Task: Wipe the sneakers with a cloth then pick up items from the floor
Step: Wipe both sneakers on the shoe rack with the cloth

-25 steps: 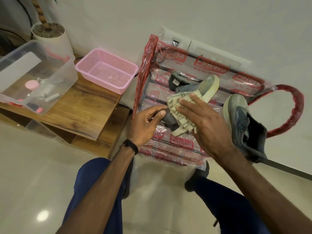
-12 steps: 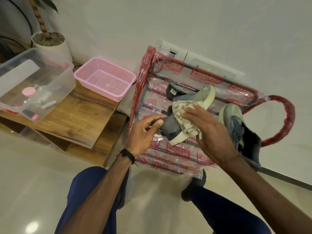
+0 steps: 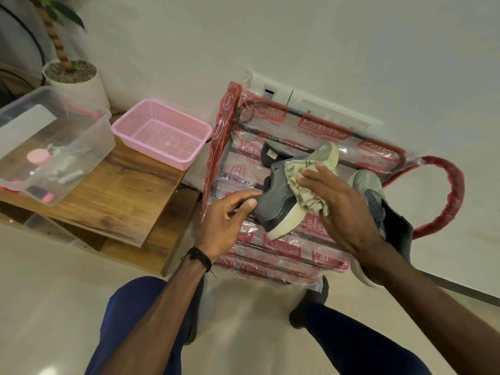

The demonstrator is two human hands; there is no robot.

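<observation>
A grey sneaker (image 3: pixel 281 204) with a pale sole lies on its side on a plastic-wrapped rack (image 3: pixel 319 131). My left hand (image 3: pixel 230 215) grips it at the heel. My right hand (image 3: pixel 343 209) presses a crumpled cream cloth (image 3: pixel 303 182) with dark stripes against the shoe's side, near the sole. A second grey sneaker (image 3: pixel 378 201) stands to the right, partly hidden behind my right forearm.
A pink mesh basket (image 3: pixel 162 131) and a clear plastic tub (image 3: pixel 51 147) with small items sit on a low wooden table (image 3: pixel 121 196) at left. A potted plant (image 3: pixel 73 77) stands behind them. My knees and dark-socked feet are on the pale tiled floor (image 3: pixel 48 307).
My right hand has slid the cloth along the sneaker's side from toe end toward its middle. My left hand keeps its hold on the heel. The view has shifted slightly.
</observation>
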